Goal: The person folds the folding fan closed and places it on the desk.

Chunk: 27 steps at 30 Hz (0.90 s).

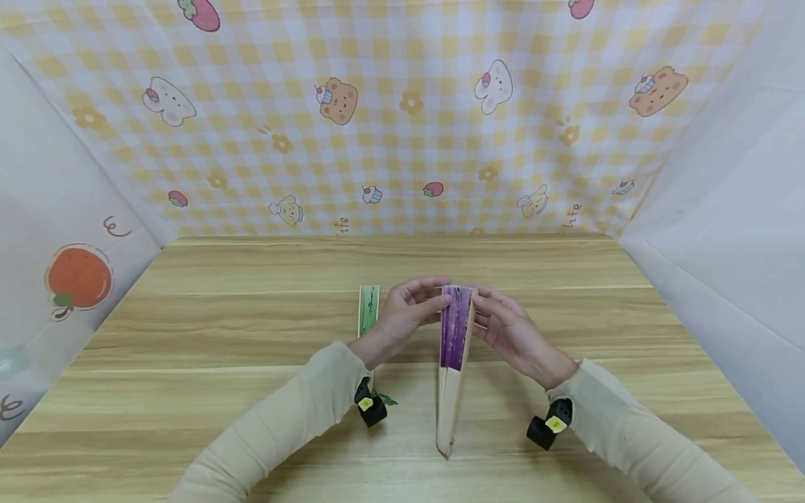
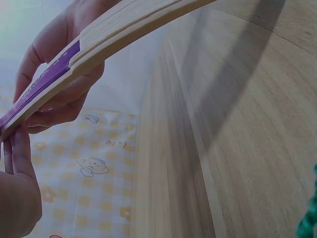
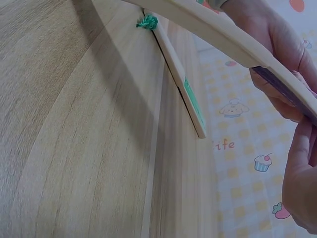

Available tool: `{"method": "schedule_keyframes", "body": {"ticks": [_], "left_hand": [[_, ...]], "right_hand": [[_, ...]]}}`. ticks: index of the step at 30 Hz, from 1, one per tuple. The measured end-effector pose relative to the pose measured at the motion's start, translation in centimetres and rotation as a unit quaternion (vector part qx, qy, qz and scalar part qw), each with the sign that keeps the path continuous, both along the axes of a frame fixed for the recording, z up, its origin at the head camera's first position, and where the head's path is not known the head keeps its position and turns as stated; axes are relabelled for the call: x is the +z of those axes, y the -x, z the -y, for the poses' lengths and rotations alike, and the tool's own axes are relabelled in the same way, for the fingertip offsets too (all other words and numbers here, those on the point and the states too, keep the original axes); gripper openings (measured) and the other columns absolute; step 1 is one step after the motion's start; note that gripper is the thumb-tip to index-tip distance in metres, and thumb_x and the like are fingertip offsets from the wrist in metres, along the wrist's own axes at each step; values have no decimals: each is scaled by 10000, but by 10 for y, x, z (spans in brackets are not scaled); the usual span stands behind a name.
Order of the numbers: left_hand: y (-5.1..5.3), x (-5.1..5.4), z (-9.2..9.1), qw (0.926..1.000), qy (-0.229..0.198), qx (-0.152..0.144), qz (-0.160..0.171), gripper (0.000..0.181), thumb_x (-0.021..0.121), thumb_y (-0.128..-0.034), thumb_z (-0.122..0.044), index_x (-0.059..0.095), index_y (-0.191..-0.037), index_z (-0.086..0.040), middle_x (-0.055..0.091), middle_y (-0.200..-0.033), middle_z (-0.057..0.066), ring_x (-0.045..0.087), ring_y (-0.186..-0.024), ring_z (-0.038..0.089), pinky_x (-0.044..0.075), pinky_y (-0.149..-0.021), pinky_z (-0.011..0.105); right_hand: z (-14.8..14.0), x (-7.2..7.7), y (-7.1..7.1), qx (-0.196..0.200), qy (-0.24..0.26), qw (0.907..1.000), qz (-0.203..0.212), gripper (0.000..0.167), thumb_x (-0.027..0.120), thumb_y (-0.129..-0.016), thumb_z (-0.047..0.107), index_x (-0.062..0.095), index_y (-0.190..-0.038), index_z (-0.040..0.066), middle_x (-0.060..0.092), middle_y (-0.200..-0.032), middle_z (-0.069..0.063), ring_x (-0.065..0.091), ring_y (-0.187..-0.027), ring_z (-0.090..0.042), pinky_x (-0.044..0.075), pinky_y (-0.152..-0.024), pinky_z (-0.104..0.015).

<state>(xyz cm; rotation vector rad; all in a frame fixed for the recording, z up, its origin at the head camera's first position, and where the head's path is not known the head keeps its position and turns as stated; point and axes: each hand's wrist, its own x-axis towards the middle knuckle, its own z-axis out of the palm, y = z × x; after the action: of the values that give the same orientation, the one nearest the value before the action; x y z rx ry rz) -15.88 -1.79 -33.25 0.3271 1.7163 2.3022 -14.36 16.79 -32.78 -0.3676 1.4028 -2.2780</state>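
A purple folding fan, nearly folded up, is held off the table between both hands, with its pale wooden ribs pointing toward the person. My left hand pinches the purple upper end from the left, thumb in front and fingers behind. On the other side my right hand grips the same end by its outer stick, thumb on the near face. Beside the left hand, a green folding fan lies folded on the table, partly hidden by the left wrist. Its green tassel shows in the right wrist view.
The wooden table spreads out under the hands. A yellow checked cloth with cartoon prints hangs at its back edge, and white cloths stand at both sides. Each wrist carries a small black camera.
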Motion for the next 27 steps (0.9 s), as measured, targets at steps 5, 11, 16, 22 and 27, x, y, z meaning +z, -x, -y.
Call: {"method": "schedule_keyframes", "body": {"ticks": [5, 11, 16, 22, 27], "left_hand": [[-1, 0, -1, 10000, 0, -6, 10, 324, 580, -829, -2, 531, -1149, 19, 585, -941, 48, 573, -837, 148, 490, -814, 348], [-2, 0, -1, 10000, -42, -39, -52, 331, 591, -820, 3, 530, -1144, 31, 590, -947, 48, 576, -845, 147, 492, -810, 358], [-3, 1, -2, 10000, 22, 6, -23, 325, 600, -815, -4, 545, -1134, 19, 594, -941, 46, 583, -831, 147, 498, -796, 359], [-4, 2, -2, 9998, 144, 83, 104, 322, 619, -803, -14, 558, -1119, 5, 586, -905, 46, 584, -793, 140, 505, -781, 355], [-5, 5, -3, 9995, 208, 96, 219, 346, 626, -800, -22, 556, -1138, -14, 592, -917, 59, 598, -778, 135, 509, -773, 350]], "right_hand": [[0, 0, -1, 58, 68, 10000, 23, 200, 390, -950, 134, 522, -1100, 135, 575, -977, 4, 537, -879, -120, 462, -784, -245], [3, 0, -1, 207, 137, 9997, -68, 223, 358, -958, 122, 556, -1061, 140, 565, -989, 15, 528, -889, -115, 455, -776, -241], [5, 1, -2, 161, 14, 9998, -95, 210, 371, -957, 136, 560, -1049, 138, 566, -978, 12, 528, -881, -114, 458, -770, -244], [6, 2, -2, 17, -262, 9996, -110, 180, 409, -946, 125, 546, -1064, 130, 583, -971, 10, 550, -874, -106, 472, -765, -243], [8, 2, -2, -110, -424, 9990, -121, 183, 408, -944, 97, 542, -1066, 124, 591, -983, 8, 561, -889, -106, 480, -776, -247]]}}
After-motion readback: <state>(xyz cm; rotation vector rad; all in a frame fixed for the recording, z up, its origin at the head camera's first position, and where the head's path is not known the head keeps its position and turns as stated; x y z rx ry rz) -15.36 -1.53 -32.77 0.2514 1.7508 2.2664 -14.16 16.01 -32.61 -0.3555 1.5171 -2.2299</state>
